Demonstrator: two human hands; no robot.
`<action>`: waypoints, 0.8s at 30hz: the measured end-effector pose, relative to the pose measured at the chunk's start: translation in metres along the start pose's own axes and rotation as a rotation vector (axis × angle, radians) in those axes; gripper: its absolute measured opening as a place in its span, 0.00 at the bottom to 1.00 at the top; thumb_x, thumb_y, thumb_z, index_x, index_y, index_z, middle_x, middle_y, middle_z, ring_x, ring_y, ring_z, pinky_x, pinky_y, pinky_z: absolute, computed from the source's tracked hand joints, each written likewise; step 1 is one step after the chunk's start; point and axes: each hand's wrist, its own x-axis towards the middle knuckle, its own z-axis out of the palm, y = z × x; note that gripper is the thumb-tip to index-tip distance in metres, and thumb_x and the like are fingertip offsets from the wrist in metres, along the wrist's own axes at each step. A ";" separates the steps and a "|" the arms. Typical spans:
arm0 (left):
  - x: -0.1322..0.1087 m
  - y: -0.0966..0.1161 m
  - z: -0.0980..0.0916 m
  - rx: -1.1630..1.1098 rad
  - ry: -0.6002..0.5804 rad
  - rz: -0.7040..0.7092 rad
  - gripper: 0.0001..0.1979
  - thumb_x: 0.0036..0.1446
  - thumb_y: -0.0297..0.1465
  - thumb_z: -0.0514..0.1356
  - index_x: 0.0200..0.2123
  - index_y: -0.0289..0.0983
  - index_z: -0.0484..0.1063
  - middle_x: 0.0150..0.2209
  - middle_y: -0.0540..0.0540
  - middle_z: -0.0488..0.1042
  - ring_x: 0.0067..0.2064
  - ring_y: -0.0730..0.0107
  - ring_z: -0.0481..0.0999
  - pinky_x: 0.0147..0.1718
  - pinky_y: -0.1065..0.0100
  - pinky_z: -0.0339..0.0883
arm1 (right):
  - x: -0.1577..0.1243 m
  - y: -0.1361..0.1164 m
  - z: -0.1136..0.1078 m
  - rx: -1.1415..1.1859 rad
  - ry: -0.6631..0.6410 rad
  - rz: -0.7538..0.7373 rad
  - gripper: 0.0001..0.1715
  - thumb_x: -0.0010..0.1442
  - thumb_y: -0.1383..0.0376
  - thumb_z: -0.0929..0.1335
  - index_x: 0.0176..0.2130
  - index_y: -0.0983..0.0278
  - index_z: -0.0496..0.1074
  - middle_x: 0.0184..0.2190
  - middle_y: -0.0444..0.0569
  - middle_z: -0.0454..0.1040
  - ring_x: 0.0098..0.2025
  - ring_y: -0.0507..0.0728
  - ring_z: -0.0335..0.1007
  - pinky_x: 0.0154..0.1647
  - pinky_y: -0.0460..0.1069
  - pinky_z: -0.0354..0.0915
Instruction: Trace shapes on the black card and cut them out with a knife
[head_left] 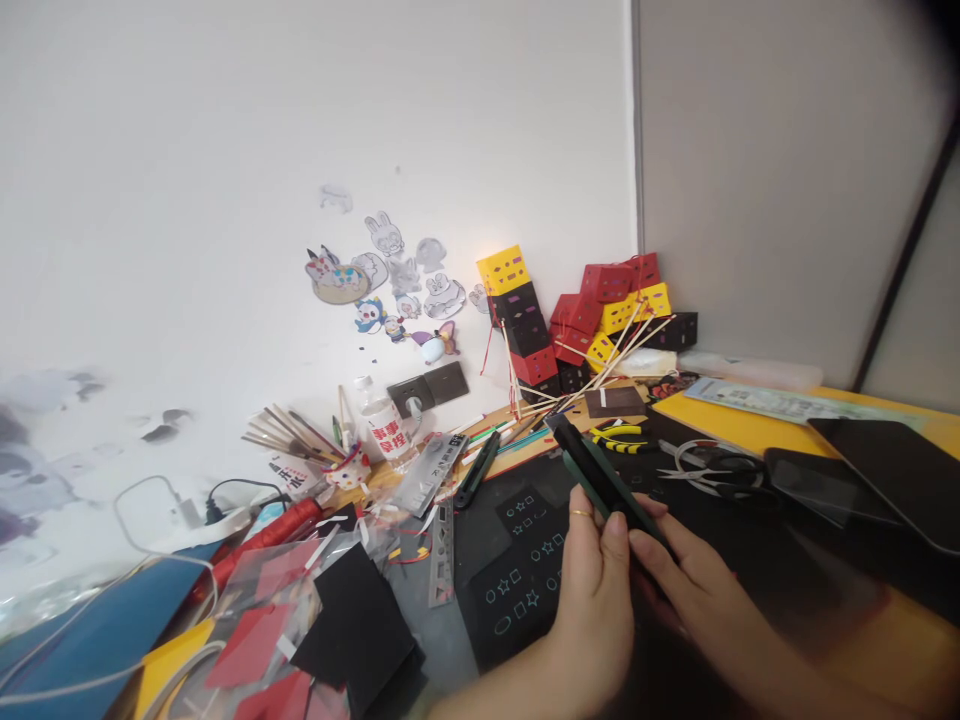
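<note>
A dark green and black utility knife (592, 470) is held up in front of me, its far end pointing away and to the left. My left hand (592, 570) grips it from the left, thumb along its near part; a ring shows on one finger. On the other side my right hand (686, 560) closes round the lower end, and its palm side is hidden. Below and left of the hands lies black card (517, 590) with small outlined stars, circles and squares. A second dark cutter (478, 470) rests near a metal stencil ruler (442, 555).
Scissors (712, 478) and yellow-black pliers (621, 437) lie beyond the hands. Stacked box lanterns (520, 320) with sticks stand at the wall. A bottle (382, 425) and brush cup (349, 468) are back left. Black card squares (358, 628) lie front left, a tablet (892, 475) right.
</note>
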 end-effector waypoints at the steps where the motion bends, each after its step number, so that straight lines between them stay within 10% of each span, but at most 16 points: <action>1: 0.000 0.000 0.000 0.004 -0.001 -0.003 0.21 0.62 0.37 0.50 0.56 0.36 0.57 0.56 0.42 0.63 0.58 0.68 0.60 0.57 0.71 0.52 | 0.000 0.000 0.000 0.005 0.001 0.002 0.30 0.54 0.46 0.63 0.52 0.56 0.64 0.19 0.41 0.63 0.20 0.53 0.61 0.19 0.45 0.64; 24: 0.009 0.001 -0.005 0.003 0.120 -0.025 0.17 0.58 0.41 0.54 0.47 0.37 0.64 0.45 0.45 0.71 0.54 0.64 0.65 0.53 0.68 0.59 | 0.010 -0.013 -0.005 -0.238 -0.066 -0.191 0.28 0.59 0.48 0.58 0.49 0.61 0.67 0.27 0.47 0.72 0.27 0.55 0.68 0.26 0.48 0.67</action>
